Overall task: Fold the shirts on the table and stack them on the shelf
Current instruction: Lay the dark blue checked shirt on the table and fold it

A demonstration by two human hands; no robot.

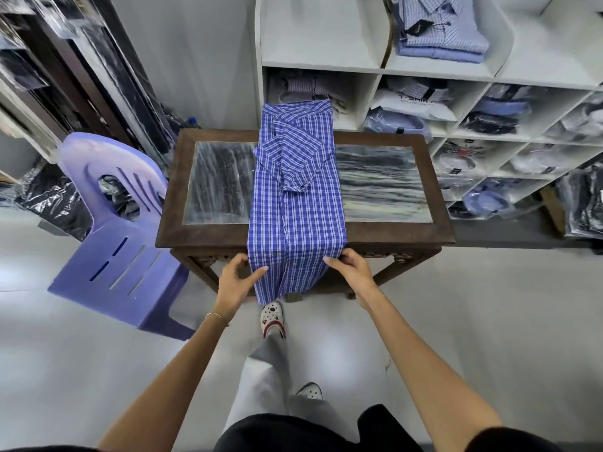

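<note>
- Shirt: a blue and white checked shirt lies lengthwise down the middle of the surface, sides folded in to a long narrow strip, a short sleeve folded across its far half. Its collar end reaches past the far edge, and its hem hangs over the near edge.
- Far left: dark garments in clear plastic bags hang along the wall.
- Purple plastic chair: stands on the floor just beside the left end of the surface.
- Left hand: thumb on top and fingers behind, it pinches the left edge of the hanging hem, below the near edge. A thin bracelet circles the wrist.
- Surface: a dark wooden frame around a grey streaked stone-like top, bare on both sides of the shirt.
- Right hand: fingers curled, it pinches the right edge of the hem at about the same height.
- Shelf: white cubbies beyond and right of the surface, holding folded and bagged shirts; a stack of pale blue checked shirts sits in an upper compartment.
</note>
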